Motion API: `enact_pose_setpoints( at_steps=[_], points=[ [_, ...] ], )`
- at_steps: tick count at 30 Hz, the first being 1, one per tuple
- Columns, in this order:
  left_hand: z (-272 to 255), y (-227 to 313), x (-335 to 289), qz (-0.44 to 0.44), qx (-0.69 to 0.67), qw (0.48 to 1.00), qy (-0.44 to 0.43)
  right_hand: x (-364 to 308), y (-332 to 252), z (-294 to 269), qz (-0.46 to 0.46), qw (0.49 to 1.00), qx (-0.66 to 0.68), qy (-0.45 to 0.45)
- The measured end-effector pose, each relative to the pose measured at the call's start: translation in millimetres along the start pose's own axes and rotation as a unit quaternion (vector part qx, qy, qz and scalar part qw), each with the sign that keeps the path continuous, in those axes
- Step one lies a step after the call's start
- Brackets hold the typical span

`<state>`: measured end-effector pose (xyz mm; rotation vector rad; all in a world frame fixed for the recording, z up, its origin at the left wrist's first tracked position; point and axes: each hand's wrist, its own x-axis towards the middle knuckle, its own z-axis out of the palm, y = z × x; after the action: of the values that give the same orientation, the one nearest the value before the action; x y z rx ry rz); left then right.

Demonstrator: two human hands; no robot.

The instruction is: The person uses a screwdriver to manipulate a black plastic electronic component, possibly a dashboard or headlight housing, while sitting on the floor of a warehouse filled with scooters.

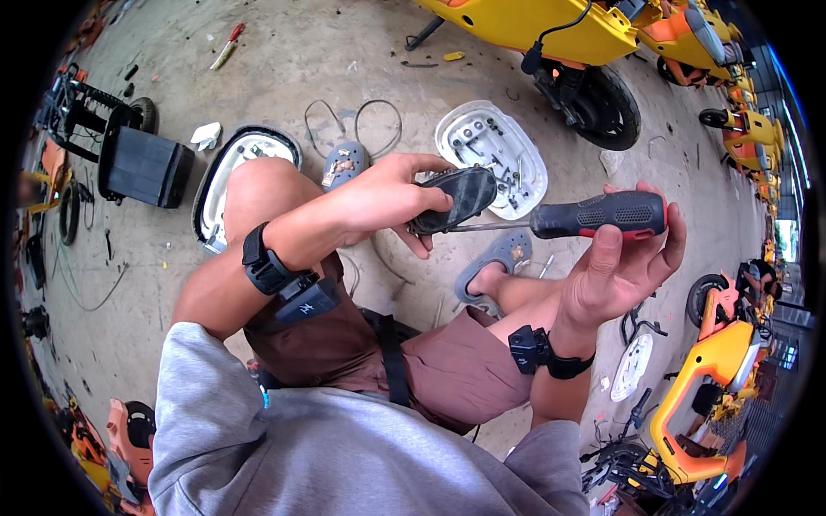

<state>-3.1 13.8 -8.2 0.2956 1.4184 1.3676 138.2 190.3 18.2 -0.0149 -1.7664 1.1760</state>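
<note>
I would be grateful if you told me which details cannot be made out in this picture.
All in the head view:
- Screwdriver tip: lost against the black part.
- Black part's near end: covered by the left hand.
- Small parts in the white tray: too small to identify each.
- Black-rimmed tray: partly hidden by the left knee.
- Large yellow scooter: cut off by the upper edge.

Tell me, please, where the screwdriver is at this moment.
In the head view, the screwdriver is right of centre, held by the right hand and pointing left toward the dark oval part in the left hand.
</note>
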Motion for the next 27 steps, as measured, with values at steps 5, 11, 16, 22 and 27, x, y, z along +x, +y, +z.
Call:
enact_pose_setpoints(
  at_steps=[5,11,16,22,27],
  points=[
    [0,1,0,0.001,0.005,1.0,0.002,9,-6,2,0.026,0.987,0.161,0.018],
    [0,2,-1,0.0,0.012,1.0,0.006,2,7,-7,-0.068,0.997,-0.038,0.004],
    [2,6,-3,0.001,0.014,1.0,0.011,2,-3,-2,0.017,0.999,0.025,0.027],
    [-2,4,-3,0.003,0.018,1.0,0.015,5,1,-3,-0.031,0.998,0.034,0.036],
    [0,9,-5,0.002,0.02,1.0,0.012,5,10,-10,-0.088,0.996,-0.021,0.021]
  ],
)
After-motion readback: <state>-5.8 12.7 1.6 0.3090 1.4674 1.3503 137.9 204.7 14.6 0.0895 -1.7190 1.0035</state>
